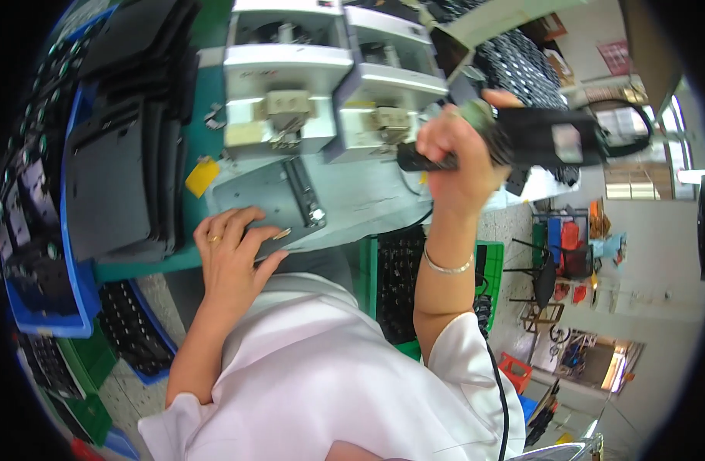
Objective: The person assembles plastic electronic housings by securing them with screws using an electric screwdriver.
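My right hand [464, 161] is raised at the right, wrapped round a black corded power tool that looks like an electric screwdriver [540, 137]. Its narrower end points left and a cable loops from its thick end. A flat dark grey plate [252, 192] lies on the table before me, carrying a long black strip with a shiny metal end [315, 215]. Over the plate's near edge rests my left hand [233, 242], fingers spread and touching it. The tool is well apart from the plate.
Two white machines with small metal blocks [288, 107] [392, 119] stand behind the plate. A yellow tag [202, 177] lies left of it. Stacked dark panels [110, 180] and a blue bin of black parts [79, 284] crowd the left. A green crate [487, 265] sits below right.
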